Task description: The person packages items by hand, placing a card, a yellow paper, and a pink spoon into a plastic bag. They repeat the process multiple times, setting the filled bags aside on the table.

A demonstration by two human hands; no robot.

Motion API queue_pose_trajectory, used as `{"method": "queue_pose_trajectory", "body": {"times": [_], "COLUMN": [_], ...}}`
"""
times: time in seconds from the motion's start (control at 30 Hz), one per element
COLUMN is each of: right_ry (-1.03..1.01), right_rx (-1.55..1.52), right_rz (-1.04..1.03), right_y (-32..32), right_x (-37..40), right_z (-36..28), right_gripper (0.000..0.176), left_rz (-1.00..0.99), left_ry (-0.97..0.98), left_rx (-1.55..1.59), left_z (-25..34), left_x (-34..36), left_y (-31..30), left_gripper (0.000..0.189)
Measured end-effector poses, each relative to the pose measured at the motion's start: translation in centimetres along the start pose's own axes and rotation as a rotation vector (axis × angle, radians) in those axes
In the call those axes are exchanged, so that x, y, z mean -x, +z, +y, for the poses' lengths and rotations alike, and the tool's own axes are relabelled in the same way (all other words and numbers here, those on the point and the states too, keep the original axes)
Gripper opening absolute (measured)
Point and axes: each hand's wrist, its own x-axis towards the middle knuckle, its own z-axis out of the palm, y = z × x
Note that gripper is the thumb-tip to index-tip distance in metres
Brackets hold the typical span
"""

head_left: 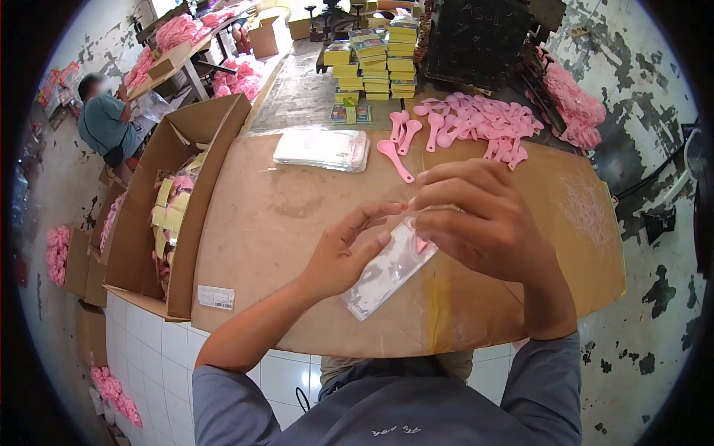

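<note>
My left hand (349, 249) lies at the near left of a small stack of clear plastic bags (387, 279), thumb over the upper bag and fingers stretched apart. Its index fingertip meets the fingers of my right hand (480, 219). My right fingers are bent into a pinch above the bags' upper end; what they grip is hidden. Just below them shows part of a pink piece (422, 244), apparently a spoon, at the bag. A loose pink measuring spoon (396, 161) lies beyond my hands, with a heap of pink spoons (483, 121) farther back.
Another stack of clear bags (320, 149) lies at the back left of the cardboard-covered table (260, 215). Behind it stand piles of yellow-edged cards (372, 63). A long open carton (208, 171) borders the left side. A person (108, 123) sits far left.
</note>
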Motion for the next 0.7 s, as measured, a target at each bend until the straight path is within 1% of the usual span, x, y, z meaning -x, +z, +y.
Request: {"method": "queue_pose_trajectory", "body": {"times": [0.07,0.17,0.27,0.37,0.47,0.57,0.67,0.7], "right_ry": [0.031,0.173,0.242,0.357,0.354,0.356,0.106,0.093], "right_rx": [0.081,-0.129,-0.201,-0.330,-0.385,-0.115,0.122,0.161], "right_rz": [0.008,0.015,0.034,0.013,0.038,0.229,0.285,0.249], "right_y": [-0.4,0.4,1.2,1.8,2.7,3.8,3.6,3.8], "right_x": [-0.3,0.3,0.4,0.6,0.8,1.2,0.6,0.5], "right_z": [-0.1,0.0,0.1,-0.2,0.1,0.2,0.1,-0.1], "right_gripper": [0.015,0.014,0.013,0.013,0.012,0.012,0.016,0.017], "left_rz": [-0.051,-0.060,-0.027,-0.040,0.016,0.038,0.071,0.079], "left_ry": [0.131,0.122,0.156,0.092,0.075,-0.035,-0.049,-0.040], "left_rx": [-0.258,-0.302,-0.308,-0.124,-0.083,-0.051,-0.107,-0.117], "left_z": [0.3,1.3,1.4,1.6,1.1,1.8,2.2,2.4], "left_x": [0.3,0.7,0.6,0.7,0.8,0.9,0.9,1.0], "left_y": [-0.1,0.5,0.8,0.7,0.8,0.7,0.6,0.7], "left_gripper": [0.051,0.059,0.051,0.044,0.033,0.031,0.032,0.033]}}
